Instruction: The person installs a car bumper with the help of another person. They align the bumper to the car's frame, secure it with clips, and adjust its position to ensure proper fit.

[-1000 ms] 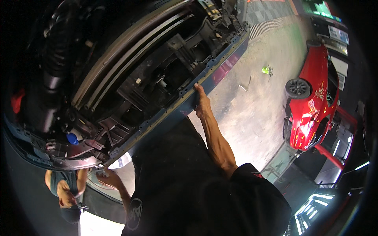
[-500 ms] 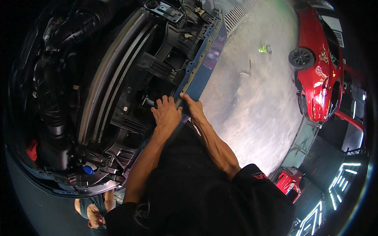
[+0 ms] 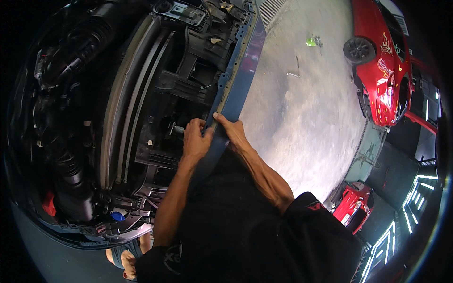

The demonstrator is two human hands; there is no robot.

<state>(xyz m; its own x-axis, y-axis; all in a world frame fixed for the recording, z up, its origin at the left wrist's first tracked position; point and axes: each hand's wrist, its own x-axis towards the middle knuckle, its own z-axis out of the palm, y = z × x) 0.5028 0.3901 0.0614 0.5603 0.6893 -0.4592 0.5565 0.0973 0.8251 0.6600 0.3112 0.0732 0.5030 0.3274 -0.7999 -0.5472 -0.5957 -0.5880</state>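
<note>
Both hands (image 3: 196, 140) at blue panel (image 3: 237, 95)

1. Left hand (image 3: 195, 141): fingers bent at the inner edge of the blue panel (image 3: 245, 80); grip cannot be determined.
2. Right hand (image 3: 230, 131): thumb on the panel's edge, just right of the left fingers; remaining fingers partly hidden.
3. Metal fitting (image 3: 177, 129): just left of the left fingers.
4. Blue cap (image 3: 118, 216): below and left of the fingers.
5. Red car (image 3: 370, 78): well apart, right of the fingers.
</note>
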